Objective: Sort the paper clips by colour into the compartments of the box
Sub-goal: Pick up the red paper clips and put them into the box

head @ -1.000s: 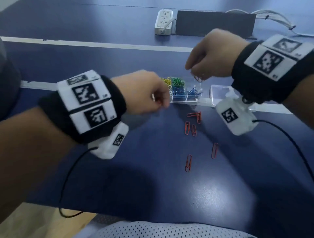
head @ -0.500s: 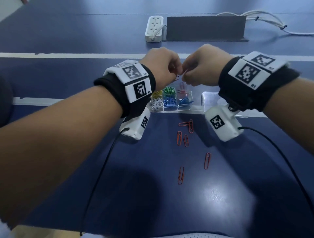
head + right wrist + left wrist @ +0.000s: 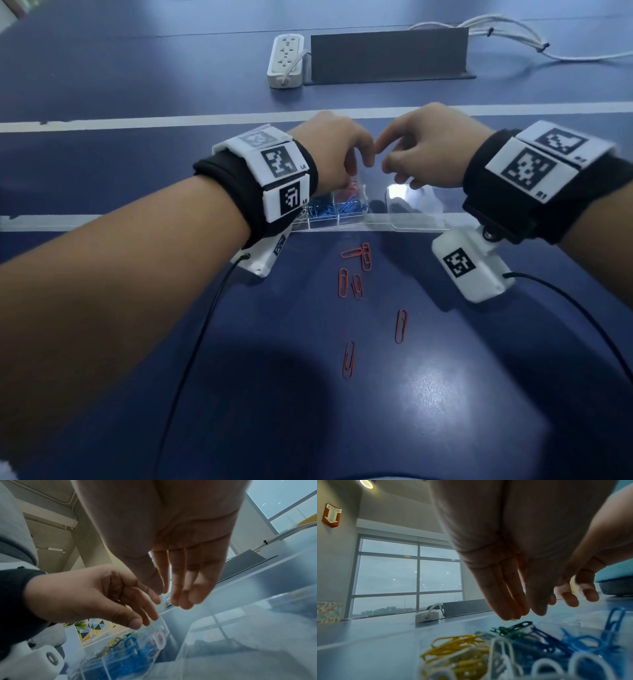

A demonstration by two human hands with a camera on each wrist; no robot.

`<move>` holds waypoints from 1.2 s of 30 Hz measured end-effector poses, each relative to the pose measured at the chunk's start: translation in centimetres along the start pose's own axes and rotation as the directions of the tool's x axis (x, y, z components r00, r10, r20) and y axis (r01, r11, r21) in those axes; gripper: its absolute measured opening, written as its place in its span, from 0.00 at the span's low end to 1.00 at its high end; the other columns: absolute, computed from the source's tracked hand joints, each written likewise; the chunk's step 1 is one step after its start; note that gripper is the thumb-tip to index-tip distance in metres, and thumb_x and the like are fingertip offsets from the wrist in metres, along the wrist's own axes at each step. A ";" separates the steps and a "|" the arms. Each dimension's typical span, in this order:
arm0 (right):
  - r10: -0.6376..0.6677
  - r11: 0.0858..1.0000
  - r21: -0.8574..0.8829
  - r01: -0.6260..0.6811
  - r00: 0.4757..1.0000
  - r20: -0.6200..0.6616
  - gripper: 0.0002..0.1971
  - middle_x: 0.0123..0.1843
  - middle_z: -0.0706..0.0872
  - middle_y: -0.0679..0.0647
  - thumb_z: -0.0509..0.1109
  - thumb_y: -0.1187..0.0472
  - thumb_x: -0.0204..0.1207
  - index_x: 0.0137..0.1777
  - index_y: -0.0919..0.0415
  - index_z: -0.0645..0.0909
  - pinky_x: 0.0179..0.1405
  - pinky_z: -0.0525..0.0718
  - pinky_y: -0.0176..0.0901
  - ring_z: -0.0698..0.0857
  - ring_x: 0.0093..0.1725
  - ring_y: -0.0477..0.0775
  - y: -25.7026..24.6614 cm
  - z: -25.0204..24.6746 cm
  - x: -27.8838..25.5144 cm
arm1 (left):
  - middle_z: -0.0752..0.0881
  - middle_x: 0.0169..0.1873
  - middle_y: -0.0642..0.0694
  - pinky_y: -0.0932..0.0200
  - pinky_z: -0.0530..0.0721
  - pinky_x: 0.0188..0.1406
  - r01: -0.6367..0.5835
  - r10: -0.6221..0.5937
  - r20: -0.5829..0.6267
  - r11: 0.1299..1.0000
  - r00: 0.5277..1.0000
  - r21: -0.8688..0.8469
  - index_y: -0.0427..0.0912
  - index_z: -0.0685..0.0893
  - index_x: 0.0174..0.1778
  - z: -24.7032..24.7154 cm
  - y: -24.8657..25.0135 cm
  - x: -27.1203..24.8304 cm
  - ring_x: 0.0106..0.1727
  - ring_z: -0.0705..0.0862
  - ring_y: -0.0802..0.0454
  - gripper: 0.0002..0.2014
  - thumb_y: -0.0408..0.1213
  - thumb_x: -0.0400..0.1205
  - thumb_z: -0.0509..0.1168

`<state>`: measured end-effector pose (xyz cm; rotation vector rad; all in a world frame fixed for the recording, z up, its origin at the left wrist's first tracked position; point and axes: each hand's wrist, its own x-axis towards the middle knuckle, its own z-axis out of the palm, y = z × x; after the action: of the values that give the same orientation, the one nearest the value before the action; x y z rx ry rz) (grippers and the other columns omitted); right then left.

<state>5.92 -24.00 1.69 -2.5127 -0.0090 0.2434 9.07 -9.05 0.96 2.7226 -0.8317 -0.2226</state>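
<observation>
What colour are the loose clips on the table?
Red clips, clearest in the head view.

The bench [image 3: 308, 428] is being looked down on from the head, from above and behind both wrists. From under each wrist, the fingers [image 3: 508, 599] are being looked at from very close, facing forward and up. The box [image 3: 346, 219] of clips is being seen in all three views, and the power strip [image 3: 286, 61] in two.

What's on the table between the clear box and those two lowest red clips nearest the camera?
In the head view, four more red paper clips lie on the blue table between the box and the two nearest clips; otherwise bare.
</observation>
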 end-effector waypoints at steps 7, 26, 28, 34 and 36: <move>-0.083 0.991 -0.110 0.079 0.996 -0.027 0.14 0.37 0.84 0.49 0.62 0.64 0.74 0.54 0.52 0.86 0.43 0.79 0.39 0.78 0.30 0.42 -0.9 0.7 -0.9 | 0.89 0.45 0.49 0.59 0.82 0.51 0.028 -0.033 -0.071 0.997 0.997 -0.070 0.49 0.87 0.50 0.0 -0.7 -0.8 0.44 0.85 0.52 0.16 0.26 0.77 0.60; -0.085 0.825 -0.514 0.235 0.951 0.297 0.11 0.40 0.85 0.51 0.74 0.58 0.65 0.49 0.48 0.85 0.47 0.86 0.47 0.85 0.46 0.59 -2.8 4.2 -5.0 | 0.71 0.22 0.49 0.59 0.66 0.26 0.077 -0.179 0.268 0.933 0.947 0.352 0.44 0.69 0.23 1.7 3.8 -7.4 0.24 0.68 0.54 0.29 0.69 0.68 0.64; -0.073 0.832 -0.509 0.219 0.954 0.292 0.10 0.39 0.82 0.50 0.72 0.60 0.66 0.47 0.47 0.82 0.43 0.81 0.44 0.83 0.45 0.58 -2.5 4.0 -5.1 | 0.70 0.24 0.48 0.61 0.65 0.24 0.089 -0.191 0.246 0.924 0.950 0.373 0.45 0.68 0.25 2.1 4.3 -7.6 0.24 0.67 0.52 0.30 0.72 0.65 0.64; -0.115 0.848 -0.476 0.234 0.957 0.266 0.04 0.37 0.84 0.57 0.68 0.59 0.70 0.36 0.57 0.79 0.40 0.72 0.43 0.74 0.39 0.60 -2.5 3.8 -5.1 | 0.67 0.25 0.49 0.55 0.72 0.34 0.025 -0.120 0.276 0.946 0.954 0.323 0.43 0.80 0.43 2.5 5.1 -7.4 0.32 0.71 0.47 0.22 0.60 0.71 0.69; -0.164 0.831 -0.481 0.280 0.949 0.269 0.09 0.45 0.87 0.63 0.68 0.57 0.71 0.46 0.63 0.83 0.40 0.71 0.43 0.73 0.39 0.60 -2.9 4.0 -5.0 | 0.67 0.25 0.50 0.56 0.72 0.36 0.002 -0.089 0.282 0.956 0.955 0.294 0.41 0.83 0.51 2.4 5.2 -7.4 0.37 0.73 0.47 0.21 0.54 0.73 0.69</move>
<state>0.45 -19.71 1.04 -2.9668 -0.5239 0.4699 -0.27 -9.49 0.77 3.0348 -0.9441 -0.5682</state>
